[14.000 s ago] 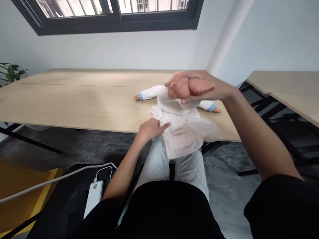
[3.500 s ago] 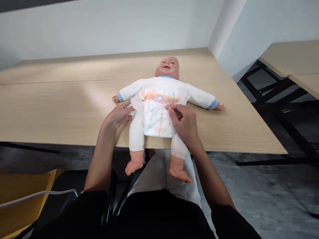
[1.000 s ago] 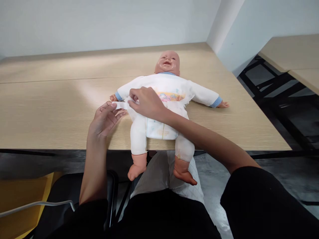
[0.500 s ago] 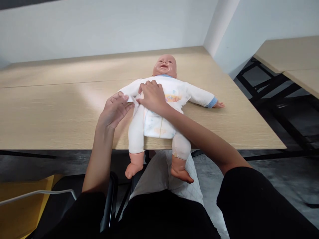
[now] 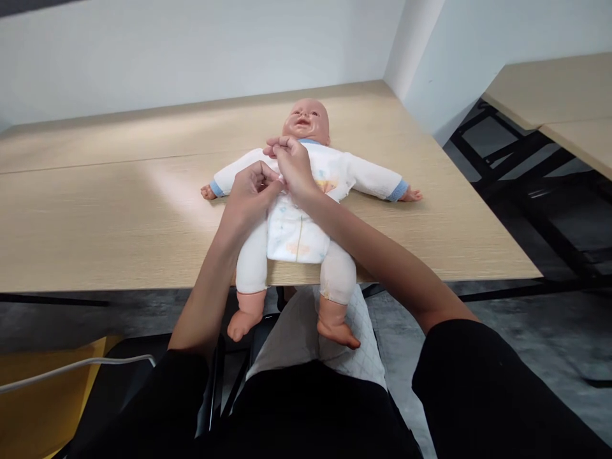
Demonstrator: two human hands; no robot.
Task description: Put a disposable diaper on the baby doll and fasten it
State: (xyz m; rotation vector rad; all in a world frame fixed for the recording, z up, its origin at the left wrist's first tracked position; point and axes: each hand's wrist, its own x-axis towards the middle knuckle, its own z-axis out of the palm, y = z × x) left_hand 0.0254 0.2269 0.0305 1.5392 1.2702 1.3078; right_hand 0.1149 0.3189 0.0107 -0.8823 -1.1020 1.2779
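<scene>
A baby doll [image 5: 306, 121] lies on its back on the pale wooden table, arms spread and legs hanging over the front edge. It wears a white long-sleeved garment [image 5: 363, 173] with blue cuffs, over a printed white diaper [image 5: 296, 233]. My left hand [image 5: 251, 194] and my right hand [image 5: 289, 166] meet on the doll's chest, and the fingers of both pinch the white fabric. Whatever they pinch is mostly hidden by my fingers.
The wooden table [image 5: 119, 223] runs wide to both sides of the doll. Below the doll's feet lies my lap with a quilted white cloth [image 5: 354, 350]. A second table [image 5: 559, 95] on black legs stands at the right. A yellow surface [image 5: 48, 376] and a white cable [image 5: 81, 366] lie at lower left.
My left hand has moved in from the doll's side to its chest, next to my right hand. The white strip held out at the doll's side is no longer visible.
</scene>
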